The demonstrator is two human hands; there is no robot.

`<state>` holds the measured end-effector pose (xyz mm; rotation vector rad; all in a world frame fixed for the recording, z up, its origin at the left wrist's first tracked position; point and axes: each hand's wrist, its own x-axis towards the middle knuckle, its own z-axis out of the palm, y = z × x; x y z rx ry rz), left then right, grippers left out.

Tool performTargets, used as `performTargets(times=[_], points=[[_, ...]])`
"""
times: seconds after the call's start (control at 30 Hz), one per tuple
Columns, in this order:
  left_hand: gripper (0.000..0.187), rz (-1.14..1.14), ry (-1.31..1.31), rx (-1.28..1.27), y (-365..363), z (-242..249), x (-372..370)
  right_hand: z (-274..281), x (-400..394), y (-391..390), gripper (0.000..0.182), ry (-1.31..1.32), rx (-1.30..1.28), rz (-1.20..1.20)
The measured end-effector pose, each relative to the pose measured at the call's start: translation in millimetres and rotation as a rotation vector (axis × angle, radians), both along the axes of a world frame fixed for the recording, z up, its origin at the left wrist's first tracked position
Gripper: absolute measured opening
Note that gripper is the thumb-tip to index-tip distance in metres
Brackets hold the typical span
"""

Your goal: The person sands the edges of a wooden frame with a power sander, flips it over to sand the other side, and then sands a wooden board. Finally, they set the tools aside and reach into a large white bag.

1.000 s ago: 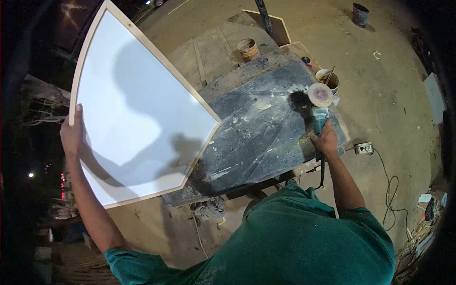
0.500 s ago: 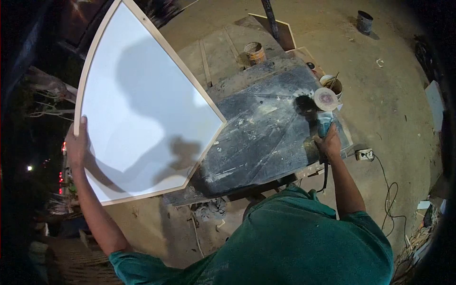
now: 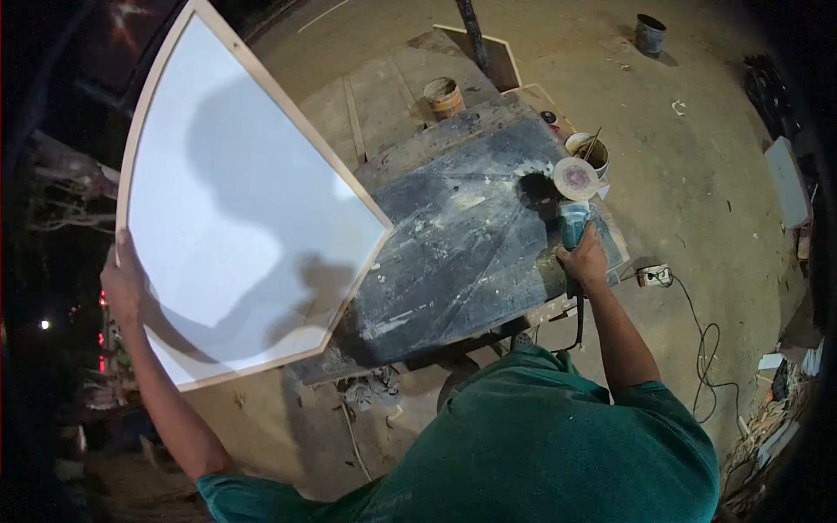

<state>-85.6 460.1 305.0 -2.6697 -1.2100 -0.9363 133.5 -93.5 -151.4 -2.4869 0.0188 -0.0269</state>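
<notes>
My left hand (image 3: 125, 283) grips the left edge of a white fan-shaped panel (image 3: 222, 192) with a pale wooden frame (image 3: 305, 126). The panel is held up at the left, hiding part of the table, and shadows fall across its face. My right hand (image 3: 586, 257) is wrapped round the body of a teal angle grinder (image 3: 573, 222), over the right side of the table. A round pale disc (image 3: 575, 179) with a reddish middle sits at the grinder's far end. Beneath lies the dark, dust-smeared tabletop (image 3: 453, 253).
An orange-brown can (image 3: 445, 98) and a bucket with a stick (image 3: 588, 148) stand beyond the dark surface. A power socket box (image 3: 654, 275) and black cable (image 3: 704, 349) lie on the ground at right. Farther off are a dark bucket (image 3: 649, 35) and a leaning panel (image 3: 789, 183).
The whole view has shifted, so the surroundings appear farther left. The panel and my left hand sit slightly lower. Both hands keep their holds.
</notes>
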Motion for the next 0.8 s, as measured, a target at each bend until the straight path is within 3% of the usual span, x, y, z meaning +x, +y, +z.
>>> performTargets(times=[0.13,0.2,0.23,0.3,0.4,0.53,0.73,0.77,0.8], points=[[0.074,-0.020,-0.025,0.124,-3,-5,-1,-4,3,-1,0.083,0.003,0.039,0.039],[0.074,0.044,0.010,0.133,-12,-3,-4,-34,8,-5,0.087,-0.192,-0.025,0.075],[0.075,0.054,0.024,0.139,-20,-2,-1,-28,8,-1,0.087,-0.177,-0.018,0.117],[0.076,0.049,0.049,0.159,-30,-2,0,1,10,-2,0.090,0.174,0.023,0.103],[0.077,0.069,0.060,0.175,-39,-6,-2,-14,10,0,0.082,-0.032,-0.088,0.057],[0.088,0.100,0.068,0.291,-38,-8,-4,7,5,5,0.078,0.094,-0.057,0.067],[0.090,0.082,0.009,0.321,-61,-9,12,8,1,12,0.082,0.002,-0.125,0.016],[0.089,0.082,0.010,0.345,-58,-10,11,18,2,12,0.085,0.174,-0.117,-0.011],[0.088,0.077,0.010,0.372,-57,-10,11,13,7,11,0.085,0.167,-0.110,-0.035]])
